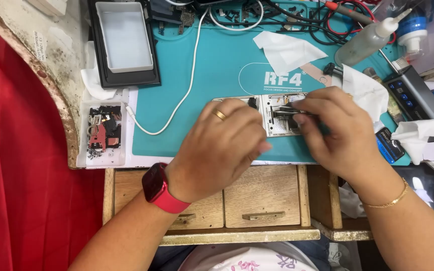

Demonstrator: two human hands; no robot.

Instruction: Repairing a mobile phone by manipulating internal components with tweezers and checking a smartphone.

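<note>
- Now your left hand (217, 145) rests flat on the opened phone (277, 114) at mat (217, 65) centre.
- Your right hand (335, 128), at three o'clock, pinches tweezers (290, 111) closed over its insides.

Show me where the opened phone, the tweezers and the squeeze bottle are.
opened phone (277, 123), head view, bare inner frame.
tweezers (283, 112), head view, dark shaft.
squeeze bottle (365, 42), head view, clear body.

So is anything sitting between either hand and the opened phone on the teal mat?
Nothing visible does. The left hand already rests over the opened phone, and the right hand holds tweezers right over its inside. The white tissues and the white cable lie off to the sides.
</note>
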